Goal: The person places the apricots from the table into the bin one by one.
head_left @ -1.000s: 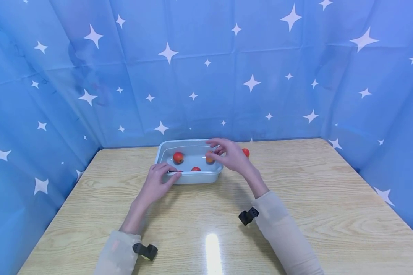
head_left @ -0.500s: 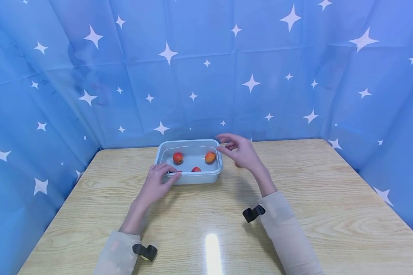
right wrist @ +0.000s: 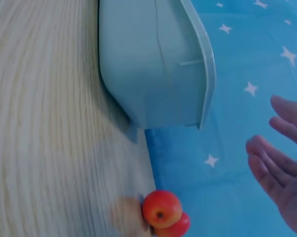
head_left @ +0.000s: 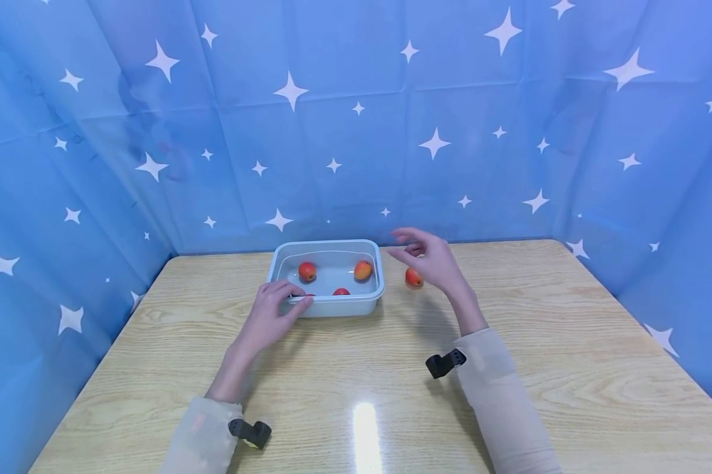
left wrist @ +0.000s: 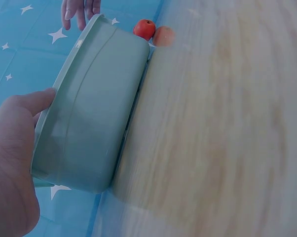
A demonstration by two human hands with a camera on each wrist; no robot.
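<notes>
A pale blue-grey plastic basin point(head_left: 332, 307) stands near the table's back edge. My left hand point(head_left: 273, 313) grips its front left rim, thumb outside and fingers reaching inside; the left wrist view shows the thumb on the rim. Inside lie a red apple point(head_left: 307, 271), an orange-red apple point(head_left: 363, 270) and another apple point(head_left: 340, 291) partly hidden by the front wall. My right hand point(head_left: 433, 260) hovers right of the basin, fingers loosely bent and apart, holding nothing. Below it a red apple point(head_left: 414, 277) rests on the table; the right wrist view shows a second apple point(right wrist: 175, 226) behind it.
The wooden table point(head_left: 356, 368) reaches back to a blue curtain point(head_left: 356, 164) with white stars, which also hangs at both sides. Black wrist cameras sit on both sleeves. A bright light reflection point(head_left: 367, 438) lies on the table front.
My right hand has moved right and slightly up, from over the basin's right end to beyond its rim, uncovering the orange-red apple inside. The left hand and basin have stayed put.
</notes>
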